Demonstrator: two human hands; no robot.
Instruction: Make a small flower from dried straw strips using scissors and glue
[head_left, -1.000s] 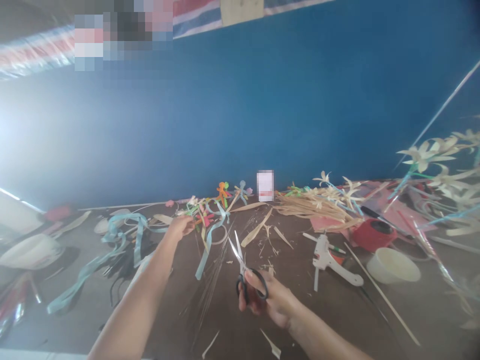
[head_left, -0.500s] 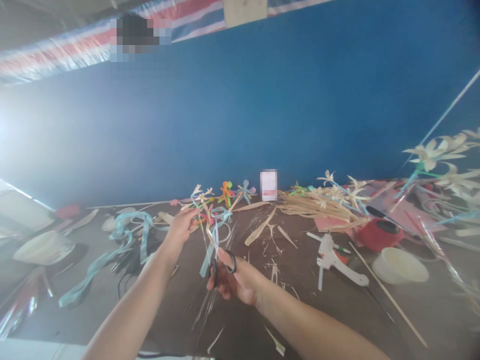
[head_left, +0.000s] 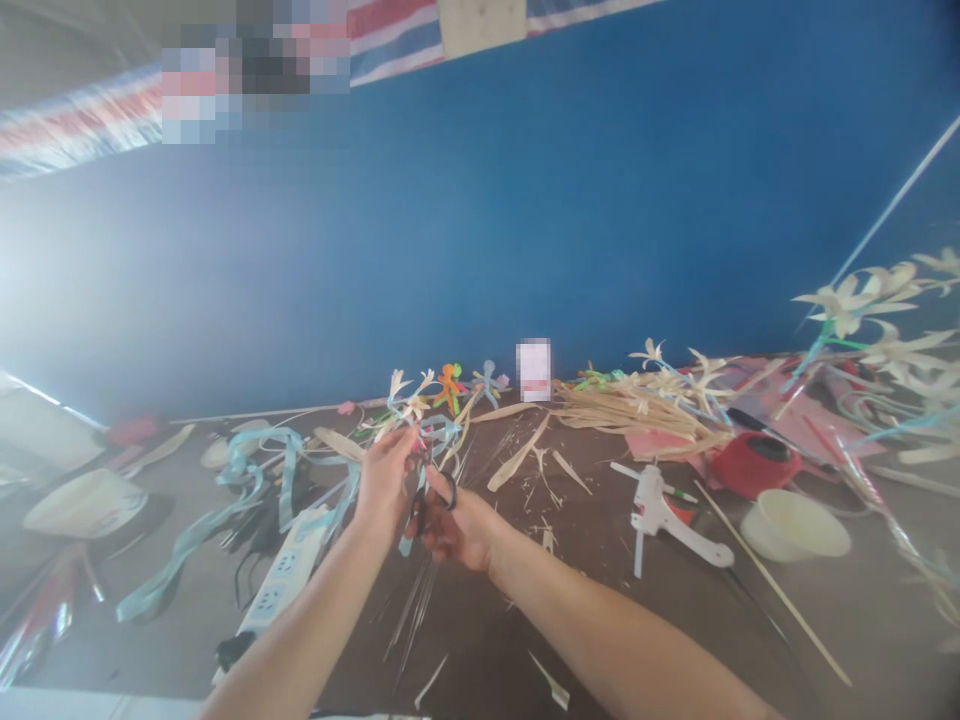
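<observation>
My left hand (head_left: 386, 478) is closed around the stems of a small bunch of pale palm-leaf flowers (head_left: 409, 400) with a light blue ribbon (head_left: 439, 432) tied on it, lifted just above the brown table (head_left: 525, 610). My right hand (head_left: 457, 525) grips black-handled scissors (head_left: 431, 500), fingers through the loops. The blades point up into the bunch right beside my left hand. Both hands touch or nearly touch each other at the middle of the table.
A white glue gun (head_left: 660, 515), a red tape roll (head_left: 750, 462), a white bowl (head_left: 795, 522) and a heap of dried leaf strips (head_left: 630, 410) lie right. A power strip (head_left: 289, 580), blue ribbon (head_left: 247, 480) and white bowls lie left. A blue wall (head_left: 525, 200) stands behind.
My right hand carried the scissors left and up to the bunch. My left hand raised the flower bunch and drew it nearer, so both hands now meet.
</observation>
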